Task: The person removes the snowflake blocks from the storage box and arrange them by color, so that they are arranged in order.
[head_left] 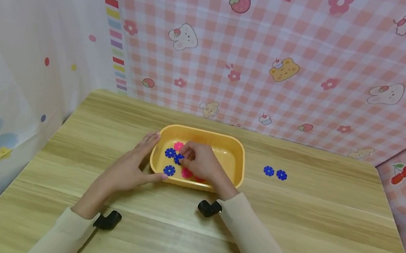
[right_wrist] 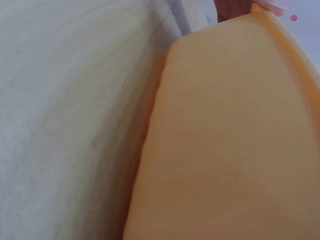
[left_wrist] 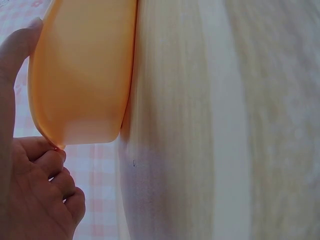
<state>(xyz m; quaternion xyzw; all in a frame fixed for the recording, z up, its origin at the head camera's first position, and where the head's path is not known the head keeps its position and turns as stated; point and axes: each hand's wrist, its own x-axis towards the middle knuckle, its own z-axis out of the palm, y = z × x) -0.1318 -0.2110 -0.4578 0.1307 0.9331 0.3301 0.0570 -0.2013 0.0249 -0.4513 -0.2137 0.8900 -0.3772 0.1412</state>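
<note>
A yellow plastic tub [head_left: 231,185] sits on the wooden table, with several blue and pink notched plastic discs in its left half. My left hand [head_left: 128,172] spans the tub's left end, thumb at the near rim and fingers along the left side. In the left wrist view, the thumb and fingers of that left hand [left_wrist: 40,187] touch the tub's rim [left_wrist: 42,132]. Reaching over the near wall, my right hand [head_left: 201,162] pinches a blue notched disc [head_left: 178,159] inside the tub. Beside it lie another blue disc [head_left: 170,153] and a pink disc [head_left: 178,145].
Two more blue discs [head_left: 275,173] lie side by side on the table, right of the tub. Black wrist devices [head_left: 209,208] sit at both cuffs. A pink checked cloth [head_left: 254,59] hangs behind the table [head_left: 307,247], and a white printed cloth [head_left: 21,33] hangs at left.
</note>
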